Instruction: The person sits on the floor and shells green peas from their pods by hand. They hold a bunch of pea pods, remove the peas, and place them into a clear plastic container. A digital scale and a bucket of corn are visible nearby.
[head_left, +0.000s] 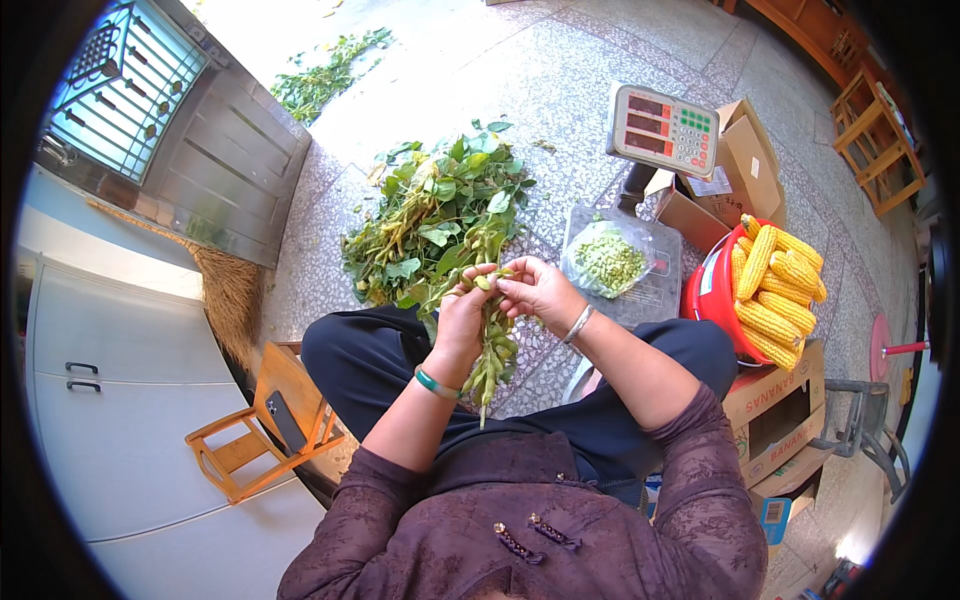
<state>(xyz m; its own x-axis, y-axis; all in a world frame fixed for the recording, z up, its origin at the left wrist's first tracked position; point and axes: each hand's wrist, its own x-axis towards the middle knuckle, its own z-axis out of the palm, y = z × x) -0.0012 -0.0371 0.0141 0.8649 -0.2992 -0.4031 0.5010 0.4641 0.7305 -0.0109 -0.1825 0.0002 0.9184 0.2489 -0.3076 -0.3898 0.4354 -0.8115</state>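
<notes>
My left hand (462, 311) grips a stalk of green soybean pods (495, 352), whose podded end hangs down between my knees. Fingers of my right hand (541, 292) pinch a pod on the same stalk, close to the left fingertips. Just beyond the hands, a heap of leafy soybean plants (450, 195) lies on the floor. To the right, a clear plastic bag of shelled green beans (611, 259) rests on the platform of a digital scale (660, 292), its display head (664, 131) raised on a post.
A red bucket (694, 292) of corn cobs (776, 277) stands at the right near a banana carton (776, 420). Behind the scale is an open cardboard box (750, 172). At the left are a small wooden chair (247, 450) holding a phone (285, 420) and a straw broom (229, 300). More plants (322, 79) lie farther off.
</notes>
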